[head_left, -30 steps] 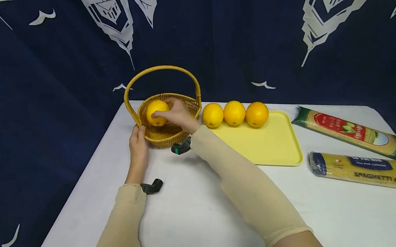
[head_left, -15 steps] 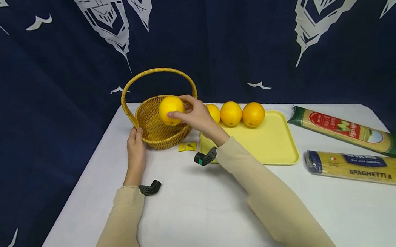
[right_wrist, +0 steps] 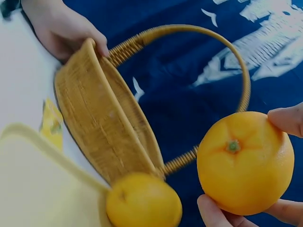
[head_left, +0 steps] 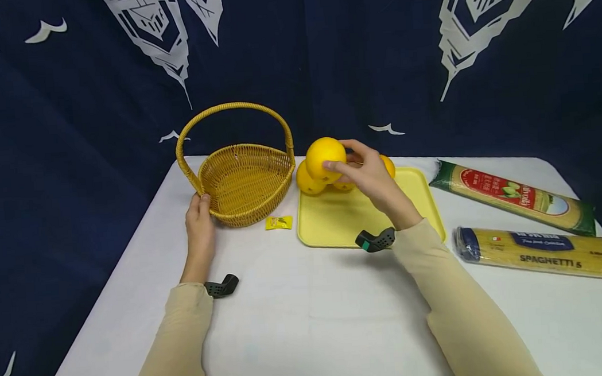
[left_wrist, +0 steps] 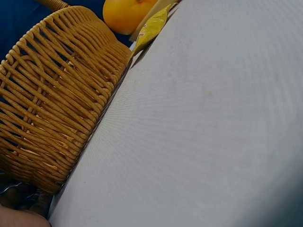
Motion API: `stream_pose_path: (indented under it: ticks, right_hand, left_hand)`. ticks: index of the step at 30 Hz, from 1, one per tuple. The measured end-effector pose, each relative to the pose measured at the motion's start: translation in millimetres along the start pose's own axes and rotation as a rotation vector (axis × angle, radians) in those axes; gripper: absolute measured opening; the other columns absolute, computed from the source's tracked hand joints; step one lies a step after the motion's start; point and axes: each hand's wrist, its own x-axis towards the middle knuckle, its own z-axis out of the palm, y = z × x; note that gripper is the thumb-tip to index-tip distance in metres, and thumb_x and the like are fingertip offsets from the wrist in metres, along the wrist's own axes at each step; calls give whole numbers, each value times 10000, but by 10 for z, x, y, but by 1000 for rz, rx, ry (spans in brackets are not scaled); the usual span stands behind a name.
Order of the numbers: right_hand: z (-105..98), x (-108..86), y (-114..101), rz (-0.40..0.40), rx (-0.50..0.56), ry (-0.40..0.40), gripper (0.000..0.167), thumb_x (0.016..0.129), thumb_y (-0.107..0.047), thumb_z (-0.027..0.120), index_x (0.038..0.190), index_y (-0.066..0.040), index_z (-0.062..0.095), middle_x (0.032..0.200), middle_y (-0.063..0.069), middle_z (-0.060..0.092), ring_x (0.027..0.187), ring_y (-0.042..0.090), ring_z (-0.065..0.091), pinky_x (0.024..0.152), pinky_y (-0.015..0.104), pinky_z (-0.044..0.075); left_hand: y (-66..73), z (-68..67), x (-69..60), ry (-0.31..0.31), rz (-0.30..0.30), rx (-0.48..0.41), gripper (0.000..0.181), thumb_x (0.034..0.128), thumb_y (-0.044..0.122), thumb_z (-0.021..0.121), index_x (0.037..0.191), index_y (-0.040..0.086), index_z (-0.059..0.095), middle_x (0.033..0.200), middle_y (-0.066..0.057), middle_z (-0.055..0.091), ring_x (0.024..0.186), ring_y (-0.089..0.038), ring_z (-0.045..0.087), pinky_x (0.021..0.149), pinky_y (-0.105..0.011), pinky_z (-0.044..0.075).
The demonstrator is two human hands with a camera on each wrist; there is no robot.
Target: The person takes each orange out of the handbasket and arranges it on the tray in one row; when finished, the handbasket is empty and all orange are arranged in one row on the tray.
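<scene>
My right hand holds an orange above the yellow tray, thumb on one side and fingers on the other. In the right wrist view that orange shows its green stem end. Behind it, three more oranges sit along the tray's back left, partly hidden by the hand; the leftmost orange shows best. A wicker basket with a tall hoop handle stands left of the tray, its inside bare. My left hand grips the basket's left side, with the thumb at the rim by the handle's foot.
A small yellow wrapped packet lies between basket and tray. On the right lie a green-ended pasta pack and a spaghetti pack. A dark blue patterned curtain hangs behind the white table.
The right hand has lifted the orange out of the basket and carried it right, over the tray. The small packet has come into sight. The left hand stays at the basket.
</scene>
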Motion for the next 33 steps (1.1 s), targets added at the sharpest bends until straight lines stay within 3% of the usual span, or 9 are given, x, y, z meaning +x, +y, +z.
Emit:
stream_pose_path:
  ticks: [13,19,23,28,33]
  right_hand:
    - [-803,-376,147,104,-133,109,708,995,-443,720,1568,-125,450,1397,138,566,1158,195,600,894,178,584]
    - [-1053,-492,233,136,-187,168,754,988,-479,716,1575,-100,433,1390,148,575,1090,110,631,864,140,572]
    - [-1158,-516,292,143,-306,242,828,963,-544,718,1595,-98,421,1415,197,597,1131,183,651,840,106,530]
    - [-1209,-514,398,127,-484,350,875,923,-584,740,1576,-75,455,1405,261,620,1196,365,657,791,168,463]
    - [-1211,-496,539,79,-569,392,848,920,-488,774,1543,-2,468,1345,317,638,1162,442,646,821,330,508]
  left_hand:
    - [-2,1,14,-4,-5,-10,555,1146,410,356,1558,53,463,1573,-131,508,1494,-202,408,1277,-396,281]
    - [-4,-3,11,4,-6,4,543,1146,406,353,1528,44,485,1532,-149,532,1442,-198,438,1258,-406,301]
    - [11,-12,9,2,-8,0,543,1146,409,348,1507,32,498,1494,-167,546,1391,-210,459,1231,-417,323]
    - [28,-26,-5,-13,-9,5,559,1147,424,337,1526,39,480,1526,-152,529,1423,-201,435,1246,-416,305]
    - [38,-13,-7,-18,-10,-10,555,1149,417,339,1538,44,473,1534,-144,531,1443,-202,433,1243,-407,306]
